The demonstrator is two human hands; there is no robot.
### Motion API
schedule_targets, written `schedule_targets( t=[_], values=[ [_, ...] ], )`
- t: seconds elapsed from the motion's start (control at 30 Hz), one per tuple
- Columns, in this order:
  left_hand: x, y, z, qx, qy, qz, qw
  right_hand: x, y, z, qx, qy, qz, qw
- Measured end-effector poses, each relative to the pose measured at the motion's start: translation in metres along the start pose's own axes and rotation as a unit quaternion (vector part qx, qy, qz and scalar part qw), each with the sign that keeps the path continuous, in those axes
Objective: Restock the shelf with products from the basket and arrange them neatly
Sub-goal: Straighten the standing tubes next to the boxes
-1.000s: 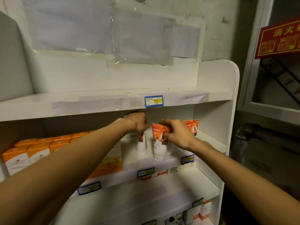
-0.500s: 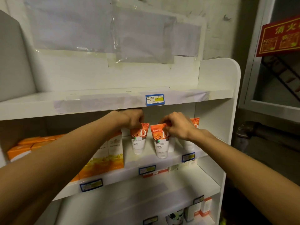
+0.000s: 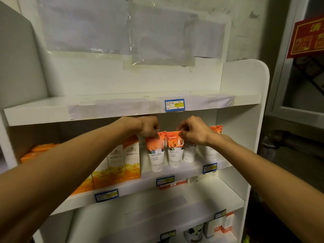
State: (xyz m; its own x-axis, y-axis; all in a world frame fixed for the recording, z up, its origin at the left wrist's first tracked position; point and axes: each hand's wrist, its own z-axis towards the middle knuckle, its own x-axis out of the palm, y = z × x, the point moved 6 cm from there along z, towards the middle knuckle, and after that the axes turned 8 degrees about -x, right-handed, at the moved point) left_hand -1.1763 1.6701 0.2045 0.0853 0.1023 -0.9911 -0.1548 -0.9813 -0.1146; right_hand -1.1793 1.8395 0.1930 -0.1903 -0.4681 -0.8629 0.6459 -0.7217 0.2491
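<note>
Two orange-and-white tubes stand cap down, side by side, on the middle shelf (image 3: 150, 182). My left hand (image 3: 149, 128) pinches the top of the left tube (image 3: 156, 153). My right hand (image 3: 193, 131) pinches the top of the right tube (image 3: 174, 151). Behind my right hand stand two more tubes, one (image 3: 189, 153) partly hidden and one (image 3: 213, 148) near the shelf's right wall. The basket is out of view.
Tall orange-and-white boxes (image 3: 123, 160) stand just left of the tubes, with flatter orange boxes (image 3: 40, 149) farther left. The top shelf (image 3: 122, 106) hangs low over my hands. Small products (image 3: 217, 225) sit on the bottom shelf. A red sign (image 3: 308, 39) hangs at right.
Both tubes came forward and now stand upright together near the shelf's front. My hands have shifted a little to the right and stay on the tube tops.
</note>
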Motion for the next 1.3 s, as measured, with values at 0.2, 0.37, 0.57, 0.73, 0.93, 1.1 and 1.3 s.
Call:
schedule_targets(
  t=[0.2, 0.37, 0.57, 0.73, 0.93, 1.1, 1.3],
  values=[
    [0.001, -0.001, -0.008, 0.01, -0.018, -0.007, 1.0, 0.0, 0.005, 0.002, -0.012, -0.01, -0.062, 0.998],
    [0.006, -0.002, -0.012, 0.014, -0.051, 0.006, 0.999, 0.006, 0.013, -0.002, -0.027, -0.026, -0.114, 0.993],
    [0.004, -0.004, -0.019, 0.014, -0.042, 0.01, 0.999, 0.007, 0.012, -0.003, -0.031, -0.04, -0.123, 0.991],
    [0.007, -0.007, -0.015, -0.01, -0.023, 0.013, 1.0, 0.012, 0.006, -0.004, -0.023, -0.032, -0.074, 0.996],
    [0.002, -0.006, -0.018, -0.005, -0.062, 0.047, 0.997, 0.01, 0.0, 0.002, -0.013, -0.013, -0.019, 1.0],
    [0.002, -0.008, -0.019, 0.002, -0.073, 0.067, 0.995, 0.006, 0.005, 0.007, -0.03, 0.008, -0.019, 0.999],
    [0.004, -0.003, -0.02, -0.044, -0.053, 0.051, 0.996, -0.019, -0.011, 0.002, 0.006, -0.051, -0.011, 0.999]
  ],
)
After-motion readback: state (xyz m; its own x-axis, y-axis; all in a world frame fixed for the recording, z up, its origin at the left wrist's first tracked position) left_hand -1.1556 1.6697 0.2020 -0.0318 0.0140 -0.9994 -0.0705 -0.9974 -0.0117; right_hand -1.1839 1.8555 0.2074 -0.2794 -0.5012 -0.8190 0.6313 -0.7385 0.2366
